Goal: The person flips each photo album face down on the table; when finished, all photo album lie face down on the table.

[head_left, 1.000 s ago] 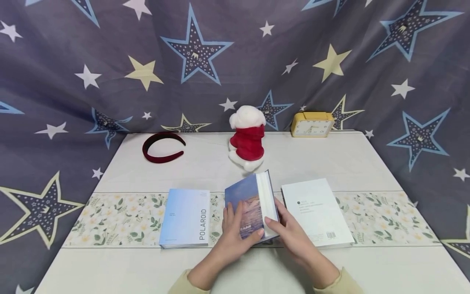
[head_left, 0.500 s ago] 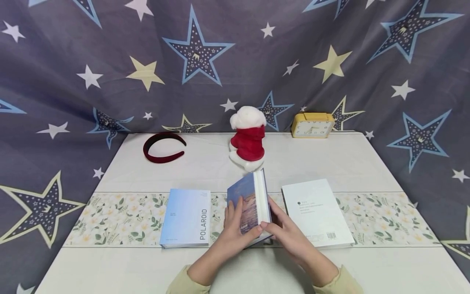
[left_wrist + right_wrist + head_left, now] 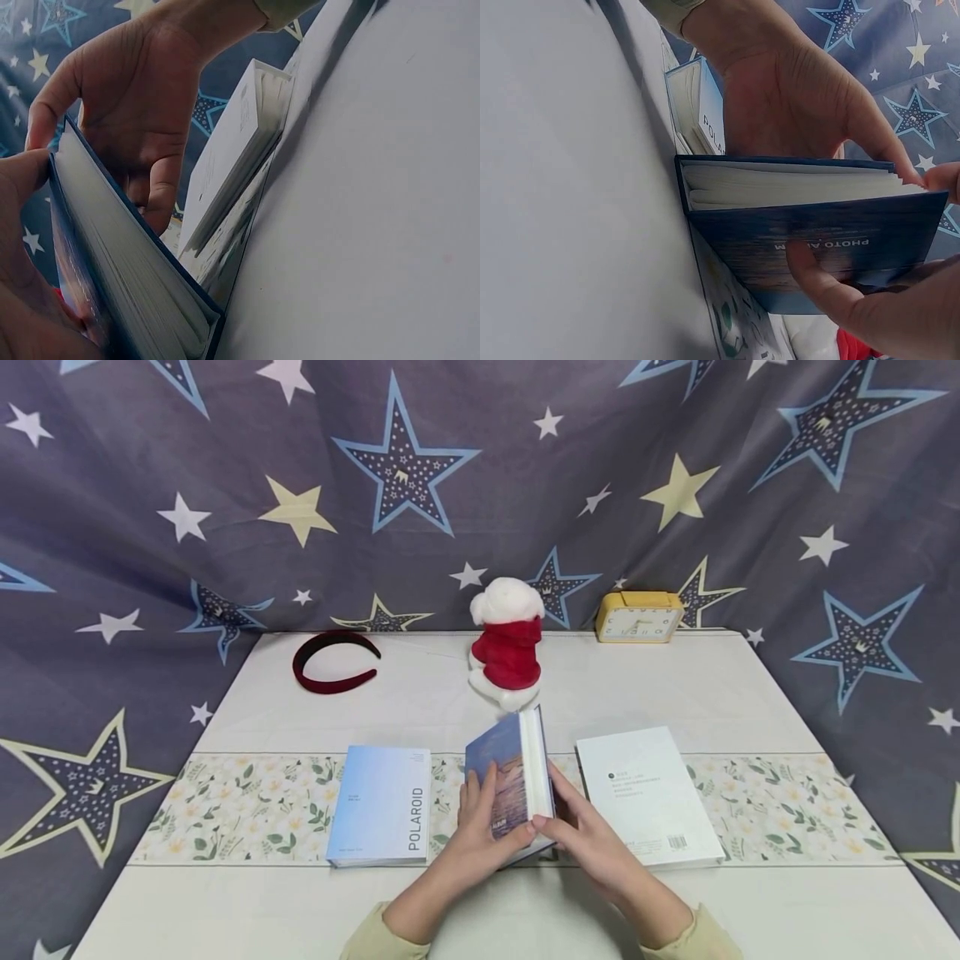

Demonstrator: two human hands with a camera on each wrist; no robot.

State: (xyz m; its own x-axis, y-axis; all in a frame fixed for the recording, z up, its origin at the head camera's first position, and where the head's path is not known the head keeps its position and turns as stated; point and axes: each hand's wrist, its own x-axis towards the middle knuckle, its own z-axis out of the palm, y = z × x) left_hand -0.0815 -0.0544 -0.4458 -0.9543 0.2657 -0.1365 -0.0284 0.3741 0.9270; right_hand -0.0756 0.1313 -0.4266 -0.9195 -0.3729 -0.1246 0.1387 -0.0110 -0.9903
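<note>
Between both hands a blue photo album (image 3: 491, 747) with a sea picture on its cover stands tilted, its white page edges turned up and to the right. My left hand (image 3: 474, 839) holds it from the left, fingers spread over the picture cover and thumb at the near corner. From the right, my right hand (image 3: 596, 843) grips it, fingers on the other cover and thumb by the page edges. In the left wrist view, the right hand (image 3: 139, 97) is partly behind the dark blue cover. The right wrist view shows the album's printed cover (image 3: 780, 262).
A light blue POLAROID album (image 3: 378, 802) lies left, a white book (image 3: 645, 797) right. Behind are a white plush toy (image 3: 510, 652) in red, a dark red headband (image 3: 315, 685) and a yellow clock (image 3: 640, 617). A starry curtain (image 3: 225, 510) hangs behind the table.
Over the first half second, the photo album tipped more upright and its right edge shifted slightly left, the right hand following. Since then it has hardly moved.
</note>
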